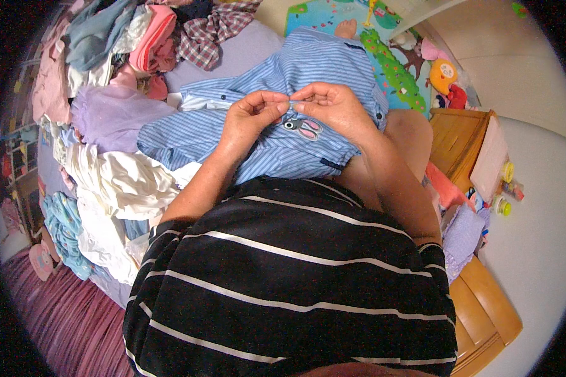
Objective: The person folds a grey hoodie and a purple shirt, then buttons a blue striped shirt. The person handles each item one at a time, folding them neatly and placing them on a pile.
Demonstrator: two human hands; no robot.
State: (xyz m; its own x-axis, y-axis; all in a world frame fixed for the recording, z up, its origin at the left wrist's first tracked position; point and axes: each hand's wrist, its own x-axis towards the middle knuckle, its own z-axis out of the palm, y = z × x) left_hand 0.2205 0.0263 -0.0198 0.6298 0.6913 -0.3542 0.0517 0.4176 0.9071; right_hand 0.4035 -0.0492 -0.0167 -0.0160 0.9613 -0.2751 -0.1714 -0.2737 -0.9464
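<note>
A blue-and-white striped garment (330, 66) with dark buttons and a grey rabbit patch (303, 128) lies across my lap. Both hands meet over its middle, just above the patch. My left hand (259, 110) pinches the striped cloth between thumb and fingertips. Close beside it, my right hand (330, 108) pinches the same cloth, thumb and forefinger together. What exactly lies between the fingertips is too small to tell. One sleeve (170, 141) of the garment spreads out to the left, below a dark button (223, 97).
Piled clothes lie at the left: a purple tulle piece (118, 113), white cloth (118, 179), a folded pink item (153, 37) and a plaid cloth (207, 37). A colourful play mat (325, 14) is ahead. Wooden furniture (457, 136) and plush toys (443, 73) stand at the right.
</note>
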